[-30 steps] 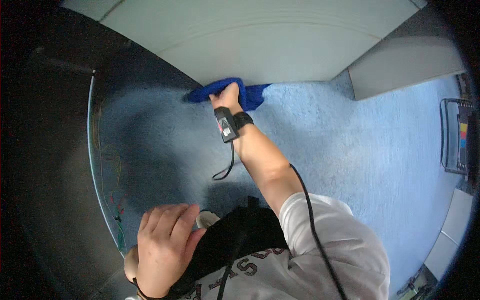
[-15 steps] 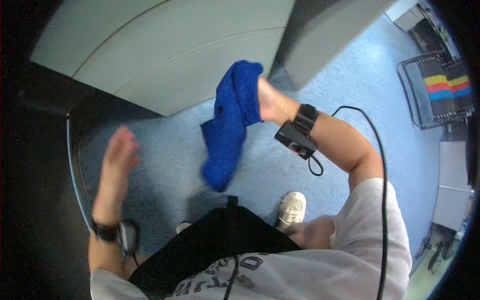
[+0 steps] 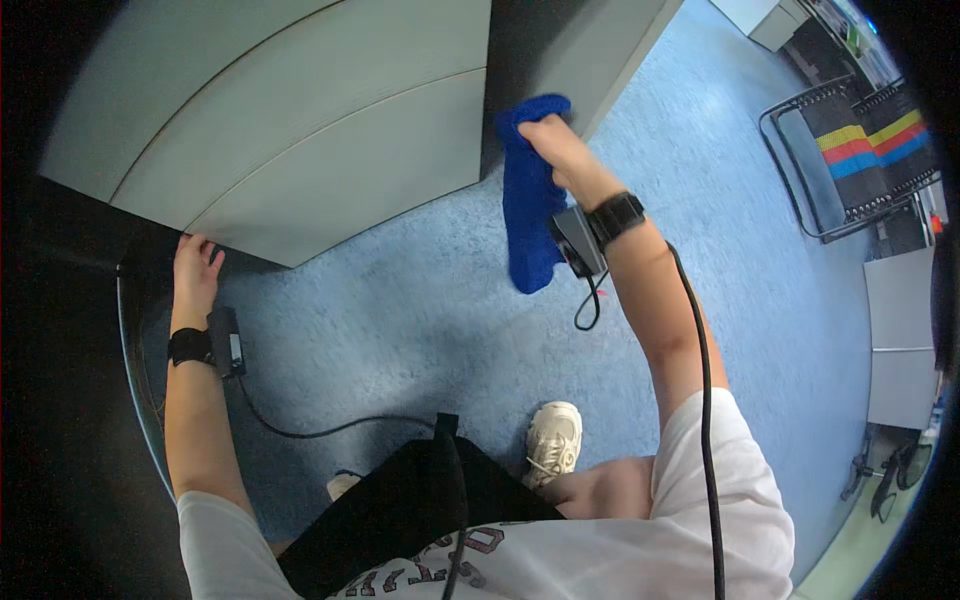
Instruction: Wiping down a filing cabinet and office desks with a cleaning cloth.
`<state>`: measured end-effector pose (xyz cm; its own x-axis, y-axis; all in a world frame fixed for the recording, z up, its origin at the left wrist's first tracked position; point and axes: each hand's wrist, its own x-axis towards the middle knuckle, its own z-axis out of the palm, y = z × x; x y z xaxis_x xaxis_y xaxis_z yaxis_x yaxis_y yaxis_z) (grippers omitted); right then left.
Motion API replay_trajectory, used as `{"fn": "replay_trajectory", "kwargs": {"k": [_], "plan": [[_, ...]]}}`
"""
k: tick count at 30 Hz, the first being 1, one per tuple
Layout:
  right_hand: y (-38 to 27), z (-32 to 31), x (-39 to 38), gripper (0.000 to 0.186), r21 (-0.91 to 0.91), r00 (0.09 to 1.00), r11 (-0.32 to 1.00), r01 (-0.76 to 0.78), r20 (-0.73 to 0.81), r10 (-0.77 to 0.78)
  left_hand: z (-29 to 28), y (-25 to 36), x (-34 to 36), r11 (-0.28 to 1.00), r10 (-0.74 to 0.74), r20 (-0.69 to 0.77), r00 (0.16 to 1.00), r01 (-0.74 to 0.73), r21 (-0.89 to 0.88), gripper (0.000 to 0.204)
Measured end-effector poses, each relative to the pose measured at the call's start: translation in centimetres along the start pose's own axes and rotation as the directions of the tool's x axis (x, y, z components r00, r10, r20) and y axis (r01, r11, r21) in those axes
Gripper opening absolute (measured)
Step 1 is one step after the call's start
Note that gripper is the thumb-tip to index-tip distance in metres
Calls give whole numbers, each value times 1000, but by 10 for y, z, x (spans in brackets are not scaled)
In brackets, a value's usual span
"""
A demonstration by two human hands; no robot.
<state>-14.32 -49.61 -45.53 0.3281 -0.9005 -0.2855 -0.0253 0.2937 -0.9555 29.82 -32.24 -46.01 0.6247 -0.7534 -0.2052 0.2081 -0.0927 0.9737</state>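
A white shirt (image 3: 600,550) with dark lettering and black shorts (image 3: 400,490) are seen nearest. A black cable (image 3: 705,400) is run over the right sleeve and up the arm. A pale laced shoe (image 3: 553,440) is planted on the blue mottled floor (image 3: 400,330). A small dark box is strapped at each wrist, one at the left (image 3: 226,342) and one at the right (image 3: 578,240).

The left hand (image 3: 197,268) is loosely opened, thumb held apart, fingertips placed at the lower edge of a pale grey cabinet (image 3: 380,150); whether that edge is pressed or gripped cannot be told. The right hand (image 3: 560,150) is closed around the upper part of a blue cloth (image 3: 533,225). The cloth is suspended lengthwise below the hand, to the right of the cabinet's corner; whether its lower end is clear of the floor cannot be determined.

Beyond the cloth, a grey panel (image 3: 600,60) is noted. Farther right, a dark folding chair (image 3: 850,155) with yellow, red and blue stripes is observed.
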Motion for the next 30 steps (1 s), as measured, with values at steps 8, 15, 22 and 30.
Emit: {"fn": "replay_trajectory", "kwargs": {"k": [8,15,22,30], "plan": [[-9,6,69,36,-560,976,807,190,17,-218,16,3,-9,976,56,-50,997,-44,215,44],[21,7,57,41,-467,892,774,428,78,-446,8,2,-37,917,53,-146,988,10,398,49],[26,-10,-42,34,-402,934,844,356,180,-308,-36,14,-99,820,-84,281,956,-94,565,33],[31,-7,-113,32,-490,972,840,233,134,-192,-39,43,-148,521,-199,292,936,-151,840,26]]}}
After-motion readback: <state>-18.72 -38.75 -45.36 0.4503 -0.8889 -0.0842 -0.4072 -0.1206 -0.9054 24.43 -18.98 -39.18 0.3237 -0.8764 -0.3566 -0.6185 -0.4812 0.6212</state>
